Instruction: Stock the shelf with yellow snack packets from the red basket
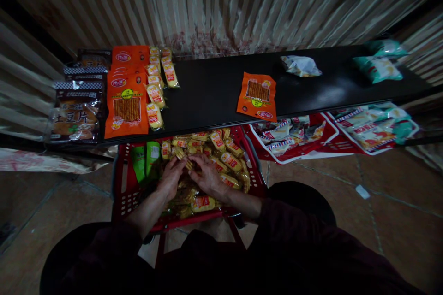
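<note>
Both my hands are down in a red plastic basket [125, 193] full of several small yellow snack packets [231, 160]. My left hand [171, 176] and my right hand [206, 175] meet over the heap, fingers curled round a yellow packet [184, 157] held between them. Green packets [147, 159] stand at the basket's left side. Above the basket runs a black shelf [214, 87]. On its left end lie rows of the same yellow packets [155, 97], orange packs [126, 106] and dark chip bags [76, 117].
A single orange pack [258, 96] lies mid-shelf, a white bag [300, 66] and green bags [379, 68] further right. Red-and-white bags [294, 136] and more bags [374, 129] sit under the shelf on the right. A striped curtain hangs behind. Tiled floor [380, 203] spreads right.
</note>
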`<action>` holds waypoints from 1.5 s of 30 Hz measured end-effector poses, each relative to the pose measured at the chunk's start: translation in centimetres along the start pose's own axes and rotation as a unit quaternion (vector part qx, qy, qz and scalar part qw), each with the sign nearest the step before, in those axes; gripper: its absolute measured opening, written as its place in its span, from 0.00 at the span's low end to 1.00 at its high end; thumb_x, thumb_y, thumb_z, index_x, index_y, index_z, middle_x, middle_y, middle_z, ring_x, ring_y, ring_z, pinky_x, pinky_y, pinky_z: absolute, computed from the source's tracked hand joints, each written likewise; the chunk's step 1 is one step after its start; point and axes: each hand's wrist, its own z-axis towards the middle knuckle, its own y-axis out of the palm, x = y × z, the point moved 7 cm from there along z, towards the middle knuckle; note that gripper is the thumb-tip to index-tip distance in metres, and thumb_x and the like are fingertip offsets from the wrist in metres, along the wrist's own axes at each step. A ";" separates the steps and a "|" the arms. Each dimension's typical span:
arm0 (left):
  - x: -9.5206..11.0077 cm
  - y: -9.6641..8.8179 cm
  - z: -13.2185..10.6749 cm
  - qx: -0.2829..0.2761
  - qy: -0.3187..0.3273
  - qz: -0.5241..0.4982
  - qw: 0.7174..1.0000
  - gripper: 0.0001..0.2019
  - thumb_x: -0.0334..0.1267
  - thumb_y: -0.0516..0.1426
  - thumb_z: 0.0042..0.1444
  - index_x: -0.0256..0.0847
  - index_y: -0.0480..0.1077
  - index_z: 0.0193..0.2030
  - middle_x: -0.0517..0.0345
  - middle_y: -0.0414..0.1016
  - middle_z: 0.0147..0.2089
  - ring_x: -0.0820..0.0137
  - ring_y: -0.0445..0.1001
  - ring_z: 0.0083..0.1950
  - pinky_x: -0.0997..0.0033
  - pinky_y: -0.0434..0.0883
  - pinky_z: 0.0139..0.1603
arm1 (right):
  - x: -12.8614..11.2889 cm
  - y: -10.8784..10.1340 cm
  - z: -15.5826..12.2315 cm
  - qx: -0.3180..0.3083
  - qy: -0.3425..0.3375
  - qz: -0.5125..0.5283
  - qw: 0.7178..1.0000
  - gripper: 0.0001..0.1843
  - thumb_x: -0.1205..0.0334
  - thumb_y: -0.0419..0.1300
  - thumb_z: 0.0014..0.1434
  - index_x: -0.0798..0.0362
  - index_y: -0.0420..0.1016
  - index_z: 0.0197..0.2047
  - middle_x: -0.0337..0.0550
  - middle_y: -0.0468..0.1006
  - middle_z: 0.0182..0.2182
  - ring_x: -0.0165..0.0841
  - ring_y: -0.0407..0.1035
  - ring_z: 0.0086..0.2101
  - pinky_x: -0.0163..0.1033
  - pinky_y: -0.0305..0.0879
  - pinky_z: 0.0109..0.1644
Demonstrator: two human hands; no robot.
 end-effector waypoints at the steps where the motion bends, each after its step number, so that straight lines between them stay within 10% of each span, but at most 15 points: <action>1: 0.0 0.0 -0.1 0.005 -0.006 -0.002 1.000 0.20 0.41 0.66 0.39 0.40 0.72 0.41 0.51 0.76 0.44 0.67 0.72 0.45 0.71 0.66 0.41 | 0.0 0.0 0.0 0.001 0.004 0.002 1.000 0.23 0.68 0.58 0.52 0.49 0.67 0.52 0.48 0.68 0.48 0.40 0.63 0.51 0.50 0.61 0.56; 45: -0.2 0.5 -0.4 -0.011 -0.075 -0.095 0.993 0.11 0.29 0.62 0.46 0.39 0.67 0.37 0.60 0.75 0.31 0.76 0.72 0.29 0.78 0.66 0.30 | 1.3 -0.6 0.1 0.035 0.077 0.017 0.996 0.18 0.72 0.53 0.53 0.50 0.71 0.46 0.43 0.73 0.41 0.33 0.69 0.41 0.42 0.67 0.48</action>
